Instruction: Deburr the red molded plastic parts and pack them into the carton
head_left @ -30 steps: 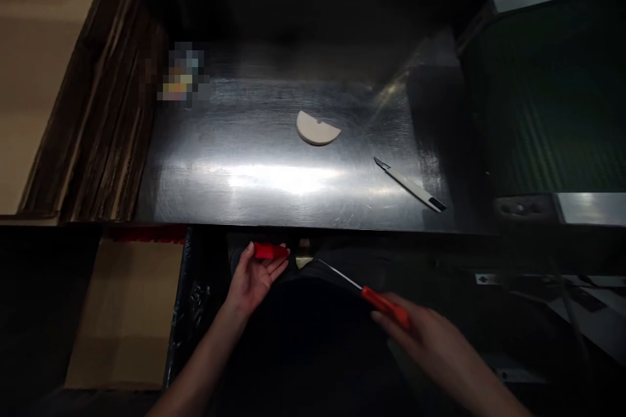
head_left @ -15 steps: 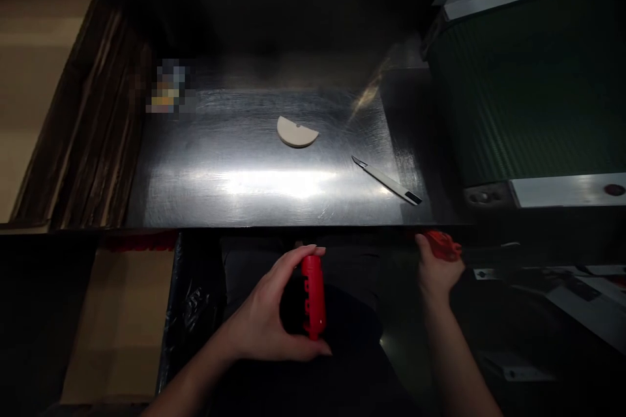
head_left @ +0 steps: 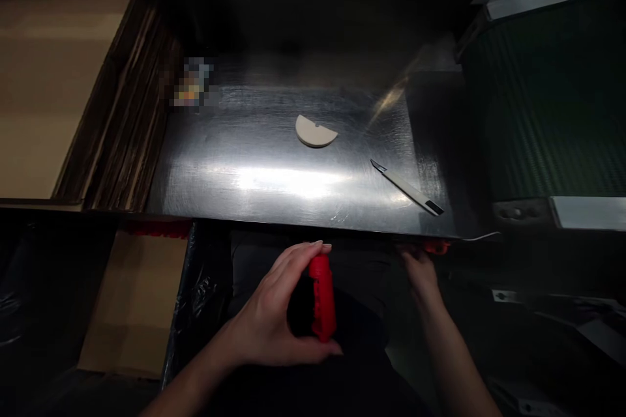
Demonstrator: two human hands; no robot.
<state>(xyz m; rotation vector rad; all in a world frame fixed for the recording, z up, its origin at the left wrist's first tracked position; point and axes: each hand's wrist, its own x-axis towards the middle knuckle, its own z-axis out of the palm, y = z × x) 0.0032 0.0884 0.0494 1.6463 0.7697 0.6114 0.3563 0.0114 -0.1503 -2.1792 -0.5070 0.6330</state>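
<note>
The red part (head_left: 325, 300) is pinched lengthwise by the left hand (head_left: 267, 316), fingertips at its far end and thumb at its near one, its long axis set between them. Well to its right, by the metal table (head_left: 235, 143), a red-handled tool (head_left: 437, 247) is gripped by the right hand (head_left: 421, 272), fingers partly hidden, its thin shaft (head_left: 482, 236) pointed away from the red part.

Bright white glare streaks the scratched metal surface (head_left: 220, 203); deep shadow lies beyond it. To the right, a green ribbed conveyor belt (head_left: 557, 104) sits between pale metal rails (head_left: 589, 213).
</note>
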